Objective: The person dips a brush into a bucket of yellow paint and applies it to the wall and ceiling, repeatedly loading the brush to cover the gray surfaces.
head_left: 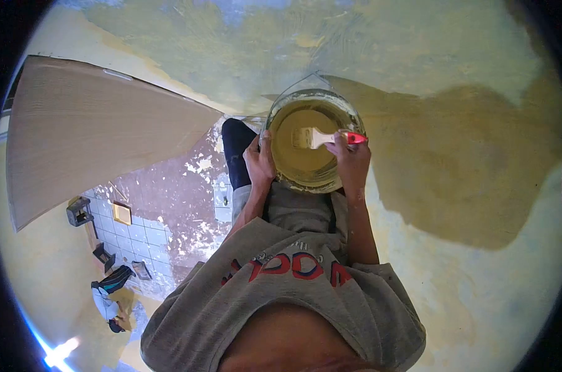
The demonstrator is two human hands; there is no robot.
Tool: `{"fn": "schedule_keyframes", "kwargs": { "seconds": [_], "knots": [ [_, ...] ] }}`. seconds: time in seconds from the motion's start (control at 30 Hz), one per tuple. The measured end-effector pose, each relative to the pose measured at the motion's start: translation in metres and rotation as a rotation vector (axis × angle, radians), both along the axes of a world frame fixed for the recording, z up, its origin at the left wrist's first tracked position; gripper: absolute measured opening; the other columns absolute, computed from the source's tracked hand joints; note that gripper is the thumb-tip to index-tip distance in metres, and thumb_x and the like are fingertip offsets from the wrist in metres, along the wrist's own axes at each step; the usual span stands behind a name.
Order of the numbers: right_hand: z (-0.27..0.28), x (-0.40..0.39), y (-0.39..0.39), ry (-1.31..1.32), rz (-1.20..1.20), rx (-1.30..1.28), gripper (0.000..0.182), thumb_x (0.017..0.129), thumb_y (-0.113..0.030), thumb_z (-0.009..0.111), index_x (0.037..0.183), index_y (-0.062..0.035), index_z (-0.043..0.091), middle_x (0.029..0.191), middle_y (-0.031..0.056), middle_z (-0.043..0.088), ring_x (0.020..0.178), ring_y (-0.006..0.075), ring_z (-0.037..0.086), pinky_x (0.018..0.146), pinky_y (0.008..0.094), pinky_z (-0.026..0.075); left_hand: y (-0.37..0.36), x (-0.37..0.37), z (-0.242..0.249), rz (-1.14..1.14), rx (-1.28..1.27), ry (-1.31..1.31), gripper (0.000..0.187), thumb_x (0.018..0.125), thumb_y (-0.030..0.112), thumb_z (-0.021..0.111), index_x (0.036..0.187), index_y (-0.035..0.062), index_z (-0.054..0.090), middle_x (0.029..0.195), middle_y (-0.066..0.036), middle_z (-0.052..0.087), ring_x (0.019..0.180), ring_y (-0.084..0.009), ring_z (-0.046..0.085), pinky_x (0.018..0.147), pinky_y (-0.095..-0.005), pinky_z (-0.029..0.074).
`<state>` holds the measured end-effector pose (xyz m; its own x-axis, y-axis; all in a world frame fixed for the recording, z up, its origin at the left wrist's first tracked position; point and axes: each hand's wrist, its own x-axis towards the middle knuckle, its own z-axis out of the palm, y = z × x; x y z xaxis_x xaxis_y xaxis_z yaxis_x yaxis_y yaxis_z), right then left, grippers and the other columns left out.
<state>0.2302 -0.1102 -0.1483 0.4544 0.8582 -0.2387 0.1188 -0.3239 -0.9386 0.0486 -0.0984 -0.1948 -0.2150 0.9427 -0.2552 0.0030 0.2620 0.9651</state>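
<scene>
A round bucket [281,181] of yellowish-brown paint rests near my lap, its thin wire handle raised at the far side. My left hand [260,160] grips the left side of the bucket, thumb on the rim. Over the right part of the bucket, my right hand [352,162] holds a paintbrush [321,137] by its red handle. The brush points left, and its paint-coated bristles are over or touching the paint; which of the two I cannot tell.
A wall [430,56] with patchy yellow-green paint lies ahead and right. At left is a large brown board [101,136]. Below it, a tiled floor [151,237] holds a yellow-framed object [121,213] and dark stools [79,211]. Another person [105,302] is at lower left.
</scene>
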Motion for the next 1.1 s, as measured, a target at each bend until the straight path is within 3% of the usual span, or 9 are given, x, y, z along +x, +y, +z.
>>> {"fn": "schedule_keyframes", "kwargs": {
  "seconds": [0.1,0.17,0.3,0.57,0.77,0.9,0.97,1.03,1.1],
  "knots": [
    [0.02,0.01,0.0,0.029,-0.048,-0.005,0.026,0.089,-0.018,0.062,0.093,0.0071,0.06,0.078,0.0118,0.068,0.076,0.0214,0.07,0.066,0.0286,0.053,0.001,0.001,0.0,-0.004,0.134,0.159,0.044,0.096,0.031,0.047,0.098,-0.0105,0.062,0.074,-0.015,0.064,0.069,-0.0144,0.054,0.064,-0.0324,0.046],
    [0.024,0.02,-0.002,0.062,-0.073,-0.045,0.025,0.09,-0.017,0.062,0.095,0.0071,0.06,0.08,0.0109,0.067,0.073,0.0211,0.07,0.065,0.0287,0.054,0.001,-0.001,-0.006,0.015,-0.071,0.118,0.044,0.095,0.032,0.048,0.099,-0.0097,0.062,0.072,-0.015,0.063,0.068,-0.0151,0.053,0.064,-0.0335,0.045],
    [0.026,0.032,-0.005,0.376,-0.197,-0.002,0.024,0.091,-0.015,0.06,0.096,0.008,0.056,0.086,0.0159,0.064,0.074,0.0237,0.069,0.067,0.0318,0.059,0.001,0.003,-0.013,0.069,0.032,-0.026,0.043,0.095,0.031,0.049,0.096,-0.0093,0.062,0.067,-0.015,0.059,0.064,-0.0147,0.049,0.06,-0.0335,0.043],
    [-0.003,0.058,-0.022,0.78,-0.189,-0.017,0.027,0.093,-0.02,0.057,0.104,0.0042,0.057,0.093,0.022,0.066,0.082,0.0312,0.068,0.078,0.0426,0.058,-0.002,0.0,-0.015,0.028,0.093,0.049,0.046,0.095,0.034,0.048,0.093,-0.0097,0.06,0.067,-0.019,0.06,0.064,-0.0171,0.053,0.059,-0.0372,0.044],
    [0.08,0.052,-0.015,0.806,-0.213,0.147,0.021,0.093,-0.015,0.057,0.101,0.0045,0.057,0.092,0.023,0.066,0.084,0.0328,0.068,0.081,0.044,0.058,-0.005,-0.007,-0.02,-0.03,0.06,0.133,0.047,0.096,0.035,0.048,0.096,-0.0101,0.061,0.067,-0.019,0.06,0.062,-0.0167,0.053,0.058,-0.0362,0.044],
    [0.166,0.044,-0.003,0.628,-0.174,0.389,0.018,0.092,-0.01,0.056,0.102,0.0055,0.057,0.096,0.0207,0.065,0.086,0.0316,0.068,0.082,0.0444,0.057,-0.005,0.0,-0.021,0.018,0.088,0.037,0.046,0.096,0.034,0.048,0.093,-0.0098,0.061,0.064,-0.018,0.057,0.059,-0.0161,0.049,0.056,-0.0359,0.042],
    [0.205,0.035,-0.001,0.374,-0.046,0.564,0.019,0.092,-0.008,0.056,0.103,0.0063,0.057,0.097,0.0178,0.064,0.086,0.0295,0.067,0.084,0.0435,0.057,-0.004,0.0,-0.024,0.042,0.127,-0.014,0.046,0.096,0.034,0.048,0.092,-0.0094,0.061,0.063,-0.017,0.056,0.058,-0.0162,0.047,0.055,-0.0359,0.042],
    [0.245,0.021,-0.001,0.045,0.002,0.72,0.021,0.091,-0.008,0.057,0.105,0.0071,0.058,0.097,0.014,0.064,0.086,0.0257,0.067,0.083,0.0398,0.055,-0.004,-0.001,-0.033,0.03,0.086,0.017,0.046,0.096,0.034,0.048,0.092,-0.0096,0.061,0.062,-0.017,0.056,0.057,-0.0162,0.048,0.055,-0.0351,0.042],
    [0.286,0.017,-0.006,-0.493,0.087,0.702,0.023,0.088,-0.008,0.062,0.105,0.0072,0.06,0.098,0.0155,0.066,0.087,0.0259,0.067,0.081,0.036,0.054,-0.005,-0.003,-0.035,0.024,0.075,0.027,0.046,0.096,0.034,0.048,0.093,-0.0096,0.062,0.062,-0.017,0.056,0.058,-0.0166,0.048,0.055,-0.0355,0.042]
  ]
}}
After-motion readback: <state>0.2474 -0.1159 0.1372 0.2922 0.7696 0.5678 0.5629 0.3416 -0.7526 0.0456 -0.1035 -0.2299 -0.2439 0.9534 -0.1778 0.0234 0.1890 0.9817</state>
